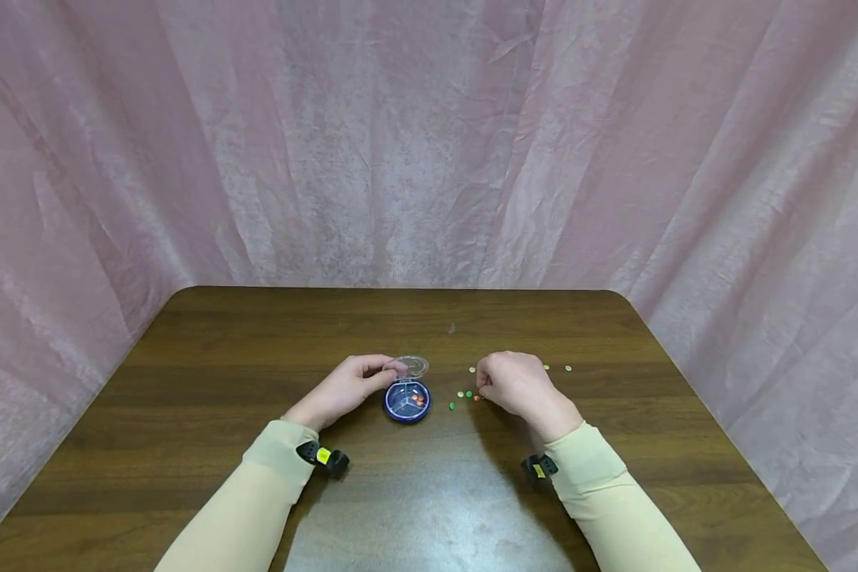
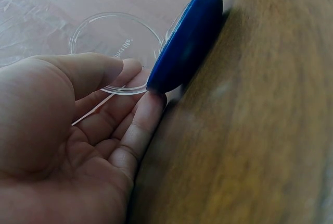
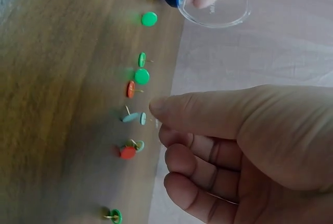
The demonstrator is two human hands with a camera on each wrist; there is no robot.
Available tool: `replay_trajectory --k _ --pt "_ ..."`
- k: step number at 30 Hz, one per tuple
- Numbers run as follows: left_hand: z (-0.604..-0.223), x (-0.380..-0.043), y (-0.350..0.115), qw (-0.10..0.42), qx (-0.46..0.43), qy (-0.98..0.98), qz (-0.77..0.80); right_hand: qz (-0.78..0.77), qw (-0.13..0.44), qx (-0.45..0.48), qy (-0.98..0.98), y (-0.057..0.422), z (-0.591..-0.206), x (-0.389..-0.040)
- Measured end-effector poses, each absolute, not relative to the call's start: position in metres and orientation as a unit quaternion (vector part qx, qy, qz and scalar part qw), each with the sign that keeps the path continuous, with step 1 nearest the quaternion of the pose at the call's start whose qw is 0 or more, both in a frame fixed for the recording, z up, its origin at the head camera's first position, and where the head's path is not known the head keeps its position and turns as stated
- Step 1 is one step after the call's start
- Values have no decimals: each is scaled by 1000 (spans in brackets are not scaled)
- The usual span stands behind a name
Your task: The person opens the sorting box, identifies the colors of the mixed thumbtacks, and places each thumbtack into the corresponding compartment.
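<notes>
My left hand [image 1: 349, 389] pinches the clear lid [image 2: 117, 36] of a round blue case [image 1: 406, 401] between thumb and fingers. The lid stands raised on its hinge, and the case sits on the table, divided into three compartments. Orange-red thumbtacks [image 1: 418, 399] lie in its right compartment. My right hand [image 1: 518, 384] is over the loose tacks to the right of the case. In the right wrist view its fingers are loosely bent, with the thumb tip close to blue-grey tacks [image 3: 130, 117]; I see nothing held between them. A red tack [image 3: 131, 89] lies nearby.
Green tacks [image 3: 149, 19] are scattered between the case and the right hand. More pale tacks [image 1: 568, 368] lie beyond that hand. All stand on a brown wooden table [image 1: 186, 381], with a pink curtain [image 1: 400, 143] hanging behind its far edge.
</notes>
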State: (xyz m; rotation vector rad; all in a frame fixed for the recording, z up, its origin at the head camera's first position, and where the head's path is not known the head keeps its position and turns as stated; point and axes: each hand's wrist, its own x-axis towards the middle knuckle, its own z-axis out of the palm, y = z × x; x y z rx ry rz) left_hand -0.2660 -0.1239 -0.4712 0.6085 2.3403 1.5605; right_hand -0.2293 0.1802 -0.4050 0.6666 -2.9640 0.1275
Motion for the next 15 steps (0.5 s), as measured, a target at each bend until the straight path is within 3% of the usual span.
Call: replay_trajectory --k 15 --pt "-475 -267 -123 128 221 790 558 22 49 240 -969 177 -416 -231"
